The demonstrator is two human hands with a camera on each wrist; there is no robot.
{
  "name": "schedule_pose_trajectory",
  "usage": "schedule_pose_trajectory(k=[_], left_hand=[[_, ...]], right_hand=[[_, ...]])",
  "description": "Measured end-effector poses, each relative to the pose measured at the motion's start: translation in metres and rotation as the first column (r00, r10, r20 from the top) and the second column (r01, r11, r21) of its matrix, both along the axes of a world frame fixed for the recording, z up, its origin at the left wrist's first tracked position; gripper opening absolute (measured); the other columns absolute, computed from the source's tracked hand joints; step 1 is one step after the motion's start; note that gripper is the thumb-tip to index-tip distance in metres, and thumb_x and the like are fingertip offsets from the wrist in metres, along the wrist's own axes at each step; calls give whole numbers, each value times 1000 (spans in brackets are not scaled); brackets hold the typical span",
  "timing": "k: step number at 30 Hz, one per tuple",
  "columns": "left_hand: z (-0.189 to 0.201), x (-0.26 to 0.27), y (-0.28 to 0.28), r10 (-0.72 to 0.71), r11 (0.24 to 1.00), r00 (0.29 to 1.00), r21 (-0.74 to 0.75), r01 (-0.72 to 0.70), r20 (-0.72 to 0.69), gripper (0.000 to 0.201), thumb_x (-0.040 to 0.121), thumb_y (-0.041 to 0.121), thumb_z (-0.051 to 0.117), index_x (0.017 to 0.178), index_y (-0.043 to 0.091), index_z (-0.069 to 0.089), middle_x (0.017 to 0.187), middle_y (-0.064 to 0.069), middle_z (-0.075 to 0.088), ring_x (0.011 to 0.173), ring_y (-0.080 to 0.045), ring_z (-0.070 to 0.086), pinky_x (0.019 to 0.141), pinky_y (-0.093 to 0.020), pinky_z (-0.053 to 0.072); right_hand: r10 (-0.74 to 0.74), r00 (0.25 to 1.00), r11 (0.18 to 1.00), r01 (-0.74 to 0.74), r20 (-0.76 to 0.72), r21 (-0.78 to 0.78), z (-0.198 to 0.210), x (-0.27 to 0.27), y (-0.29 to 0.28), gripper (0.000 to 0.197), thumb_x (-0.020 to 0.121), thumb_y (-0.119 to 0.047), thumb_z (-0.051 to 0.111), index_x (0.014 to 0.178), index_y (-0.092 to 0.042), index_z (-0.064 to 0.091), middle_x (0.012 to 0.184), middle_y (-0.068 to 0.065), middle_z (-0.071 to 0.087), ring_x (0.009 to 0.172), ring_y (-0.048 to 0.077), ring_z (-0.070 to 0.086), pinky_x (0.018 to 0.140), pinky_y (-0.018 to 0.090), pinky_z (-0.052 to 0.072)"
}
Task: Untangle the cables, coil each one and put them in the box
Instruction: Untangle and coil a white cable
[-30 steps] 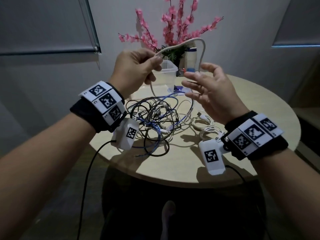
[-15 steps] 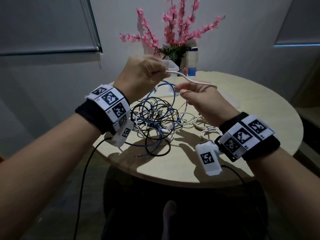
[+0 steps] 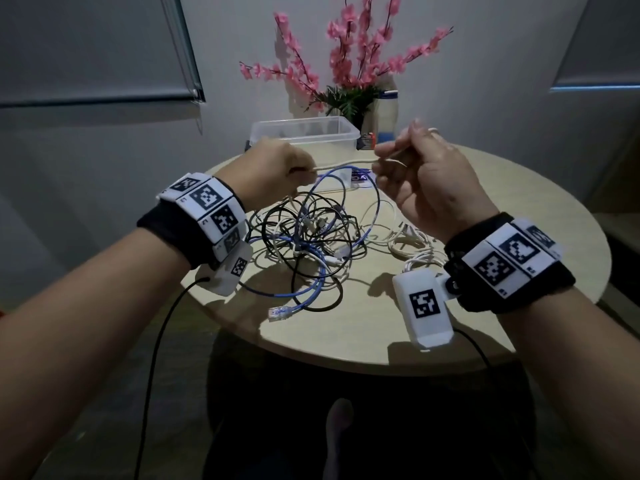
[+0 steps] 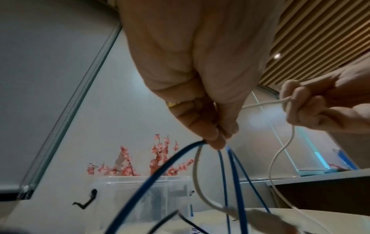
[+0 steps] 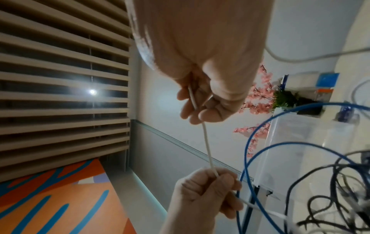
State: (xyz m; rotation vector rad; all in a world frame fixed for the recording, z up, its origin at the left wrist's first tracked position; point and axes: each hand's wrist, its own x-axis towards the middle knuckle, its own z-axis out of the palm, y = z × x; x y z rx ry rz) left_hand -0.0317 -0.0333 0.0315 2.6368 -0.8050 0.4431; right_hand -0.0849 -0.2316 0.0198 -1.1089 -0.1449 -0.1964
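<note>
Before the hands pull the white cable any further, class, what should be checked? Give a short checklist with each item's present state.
1. Left hand grips the white cable: ok.
2. Right hand grips it too: ok.
3. White cable free of the blue cable: not ok, the left hand holds blue loops as well.
4. Far end of the white cable free of the tangle: cannot tell.
5. Box open: ok.

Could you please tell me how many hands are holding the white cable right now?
2. The left hand pinches the white cable above the tangle, and the right hand grips it nearer the clear box; a short stretch spans between them.
</note>
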Motion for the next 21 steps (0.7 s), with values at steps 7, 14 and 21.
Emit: schedule_pose_trajectory(k=[7,14,21], left_hand=[[10,16,23,160,987,959,-62,-150,232,23,89,18,64,105,4,72,99,-17,66,86,-31,60,72,-27,39],[40,-17,7,-95,776,995,-624,90,26,9,88,18,65,92,11,69,70,1,62,51,0,55,52,-12,47],[19,-33,-21,-261,787,859,-612,-75,-441,12,83,10,68,73,6,64,62,-7,60,47,-7,54,47,-17,46]], right_hand=[[-103,992,993,97,-79,-67,-5,7,-11,29,103,-28,41,92,-8,59,56,-1,49,43,5,37,47,14,32],[-71,985,997,71,-160,-4,-7,4,-7,35,104,-27,34,119,3,46,78,14,60,58,12,60,55,20,54],[37,974,954,-101,-224,-283,-11,5,-11,55,99,-50,33,121,-4,53,86,8,64,74,21,65,63,31,54]])
